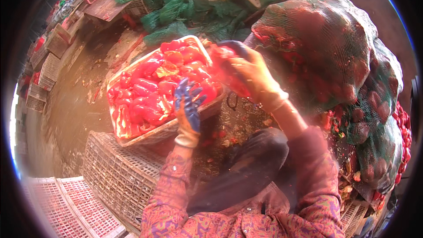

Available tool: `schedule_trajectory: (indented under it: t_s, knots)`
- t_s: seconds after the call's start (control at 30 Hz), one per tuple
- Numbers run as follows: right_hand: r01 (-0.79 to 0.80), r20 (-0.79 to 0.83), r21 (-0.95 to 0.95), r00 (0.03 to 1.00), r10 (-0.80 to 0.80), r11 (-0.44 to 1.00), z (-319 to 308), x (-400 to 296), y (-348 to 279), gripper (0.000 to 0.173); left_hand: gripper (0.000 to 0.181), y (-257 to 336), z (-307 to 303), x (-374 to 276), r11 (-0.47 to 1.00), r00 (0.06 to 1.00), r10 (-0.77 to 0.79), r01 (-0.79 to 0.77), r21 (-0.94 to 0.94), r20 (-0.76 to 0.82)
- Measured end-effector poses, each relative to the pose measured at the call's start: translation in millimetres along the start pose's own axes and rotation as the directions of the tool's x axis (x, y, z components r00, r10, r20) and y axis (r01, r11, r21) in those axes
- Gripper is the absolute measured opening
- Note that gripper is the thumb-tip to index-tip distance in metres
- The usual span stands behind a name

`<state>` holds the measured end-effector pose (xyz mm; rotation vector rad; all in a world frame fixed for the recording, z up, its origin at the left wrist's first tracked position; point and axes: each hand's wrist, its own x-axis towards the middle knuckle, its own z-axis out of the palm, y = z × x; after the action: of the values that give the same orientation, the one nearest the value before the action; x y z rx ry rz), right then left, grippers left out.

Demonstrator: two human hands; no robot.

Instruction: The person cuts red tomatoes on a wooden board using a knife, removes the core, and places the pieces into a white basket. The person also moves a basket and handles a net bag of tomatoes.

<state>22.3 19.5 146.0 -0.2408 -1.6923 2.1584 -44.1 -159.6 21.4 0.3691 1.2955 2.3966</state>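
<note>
A crate (115,132) with a pale rim is heaped with shiny red peppers (145,87); some look split open. My left hand (187,109), in a pale knit glove with a blue coated palm, hovers at the near right rim. Its fingers are spread and hold nothing that I can see. Beyond the crate's right corner, my right hand (252,72), in a similar glove, grips red pepper (224,54). Motion blur hides whether it is one piece or more.
Mesh sacks (314,49) of red produce bulge along the right. Green netting (185,10) lies in a heap at the back. Slatted crates (119,178) stand at lower left, with more along the far left. Scraps and seeds litter the wet floor (76,112).
</note>
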Motion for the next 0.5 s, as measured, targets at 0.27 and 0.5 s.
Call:
schedule_trajectory:
  t_s: [0.27, 0.5]
  knots:
    - [0.013, 0.207, -0.513, 0.972, 0.109, 0.858, 46.1, 10.4, 49.9, 0.059, 0.042, 39.5, -91.4, 6.8, 0.898, 0.887, 0.264, -0.083, 0.431, -0.379]
    - [-0.250, -0.439, -0.446, 0.898, 0.033, 0.859, -86.7, -60.0, 31.8, 0.026, 0.047, 0.7, -94.2, 18.8, 0.618, 0.893, 0.448, -0.283, 0.734, -0.033]
